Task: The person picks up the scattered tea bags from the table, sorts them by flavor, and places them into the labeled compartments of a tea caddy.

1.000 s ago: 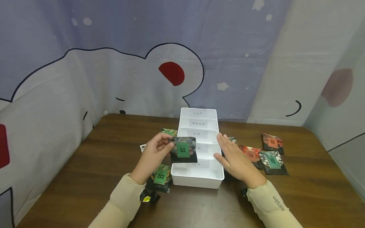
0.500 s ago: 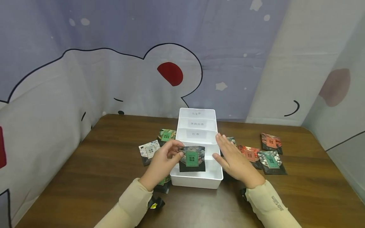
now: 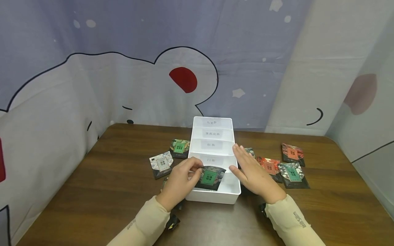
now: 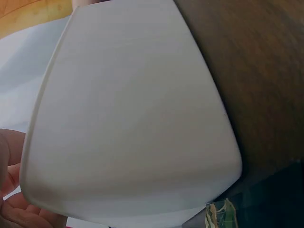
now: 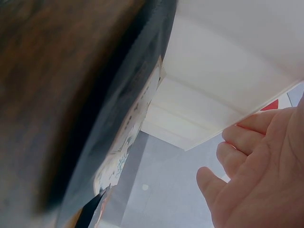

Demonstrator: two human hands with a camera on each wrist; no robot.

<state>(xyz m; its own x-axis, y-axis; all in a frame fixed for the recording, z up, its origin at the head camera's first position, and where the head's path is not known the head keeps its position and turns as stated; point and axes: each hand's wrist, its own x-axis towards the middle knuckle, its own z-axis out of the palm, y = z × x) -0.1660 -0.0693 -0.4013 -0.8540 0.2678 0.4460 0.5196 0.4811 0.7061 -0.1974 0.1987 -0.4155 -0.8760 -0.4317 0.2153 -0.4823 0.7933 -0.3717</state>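
A lilac-and-white, cartoon-printed fabric backdrop (image 3: 135, 78) is enclosing a brown, wood-grained, round-cornered table (image 3: 120, 164), forming a curtained tabletop nook; the wider room is lying hidden.

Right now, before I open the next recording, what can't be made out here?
Head: the flat black packet with a green label, left edge hidden by the left hand.
Left wrist: the inside of the rectangular white plastic box, hidden by its wall.
Right wrist: the right hand, cut off by the picture's right edge.

A cartoon-printed fabric backdrop (image 3: 138, 30) hangs behind a brown wood-grain table (image 3: 104, 177).
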